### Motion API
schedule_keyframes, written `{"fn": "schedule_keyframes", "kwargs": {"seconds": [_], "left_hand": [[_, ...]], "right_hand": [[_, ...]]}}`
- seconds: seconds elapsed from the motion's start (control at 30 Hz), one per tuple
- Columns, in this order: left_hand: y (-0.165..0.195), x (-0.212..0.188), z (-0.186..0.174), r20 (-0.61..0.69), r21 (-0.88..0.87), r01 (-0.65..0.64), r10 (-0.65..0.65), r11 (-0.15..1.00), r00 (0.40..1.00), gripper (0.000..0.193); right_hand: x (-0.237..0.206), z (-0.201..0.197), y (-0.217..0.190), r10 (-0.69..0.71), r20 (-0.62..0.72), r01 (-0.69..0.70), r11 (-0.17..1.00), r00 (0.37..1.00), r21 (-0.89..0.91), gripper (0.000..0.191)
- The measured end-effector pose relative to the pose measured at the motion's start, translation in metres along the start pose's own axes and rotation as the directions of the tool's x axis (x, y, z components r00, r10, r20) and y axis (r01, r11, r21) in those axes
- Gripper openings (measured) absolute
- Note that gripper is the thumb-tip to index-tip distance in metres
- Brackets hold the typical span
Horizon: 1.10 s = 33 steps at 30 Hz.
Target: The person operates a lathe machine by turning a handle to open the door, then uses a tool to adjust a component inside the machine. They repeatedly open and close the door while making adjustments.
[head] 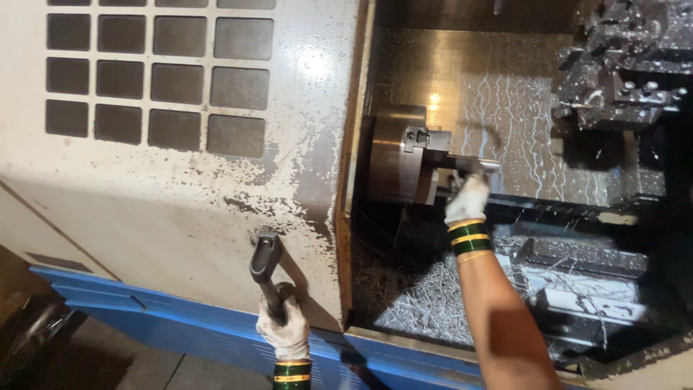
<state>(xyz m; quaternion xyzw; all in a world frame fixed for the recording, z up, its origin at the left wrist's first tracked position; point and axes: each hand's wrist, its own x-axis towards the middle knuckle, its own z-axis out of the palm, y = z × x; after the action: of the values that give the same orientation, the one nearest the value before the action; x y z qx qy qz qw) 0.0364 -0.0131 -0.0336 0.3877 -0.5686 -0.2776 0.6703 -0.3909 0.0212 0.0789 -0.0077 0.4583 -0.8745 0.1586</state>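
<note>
Closest to the lens is the left hand [285,331] in a grubby white knit glove, fingers curled tight round the handle of a dark metal hammer-like tool [266,269], head pointing up and resting near the chipped cream-painted machine door [180,195]. Looks like it's just parked there out of the way while the other hand works.

Further in, the right hand [468,198], also gloved, with green and gold bangles [469,238] on the wrist, is closed around a short grey metal bar [482,165] sticking out of the round steel lathe chuck [401,164]. Fingers are wrapped over it, not spread, so I'd guess it's steadying the piece where the stepped chuck clamps meet it.

Texture-wise it's a proper mess: the door paint is flaked down to dark metal near its edge, with a grid of dark square panels [155,72] up top. Inside, the back wall is streaked with wet coolant, and curly silver swarf [426,303] is heaped in the bottom tray. A blocky black tool turret [624,65] sits upper right, well apart from the chuck. Blue trim [180,325] runs along the base.
</note>
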Motion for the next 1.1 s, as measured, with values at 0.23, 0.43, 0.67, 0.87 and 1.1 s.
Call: {"fn": "schedule_keyframes", "kwargs": {"seconds": [0.23, 0.43, 0.67, 0.87, 1.1], "left_hand": [[0.003, -0.001, 0.002, 0.017, -0.034, 0.028, -0.028, 0.999, 0.999, 0.021], [0.003, -0.001, 0.005, 0.012, -0.029, -0.002, 0.003, 1.000, 1.000, 0.017], [0.001, 0.000, 0.008, 0.007, 0.020, -0.024, 0.024, 1.000, 1.000, 0.020], [0.000, 0.002, 0.011, 0.004, 0.081, 0.040, -0.041, 0.996, 0.999, 0.019], [-0.002, 0.010, 0.018, -0.004, 0.179, -0.026, 0.027, 0.984, 1.000, 0.016]], "right_hand": [[0.000, -0.012, -0.008, -0.072, 0.172, 0.029, 0.970, 0.982, 0.242, 0.061], [0.015, -0.013, -0.022, 0.011, 0.137, -0.044, 0.969, 0.991, 0.242, 0.043], [0.042, -0.088, -0.060, 0.034, 0.127, -0.081, 0.921, 0.991, 0.380, 0.037], [0.010, -0.145, -0.084, -0.102, 0.035, 0.088, 0.957, 0.994, 0.275, 0.033], [-0.047, -0.191, -0.071, -0.457, 0.347, 0.557, 0.780, 0.819, -0.286, 0.026]]}}
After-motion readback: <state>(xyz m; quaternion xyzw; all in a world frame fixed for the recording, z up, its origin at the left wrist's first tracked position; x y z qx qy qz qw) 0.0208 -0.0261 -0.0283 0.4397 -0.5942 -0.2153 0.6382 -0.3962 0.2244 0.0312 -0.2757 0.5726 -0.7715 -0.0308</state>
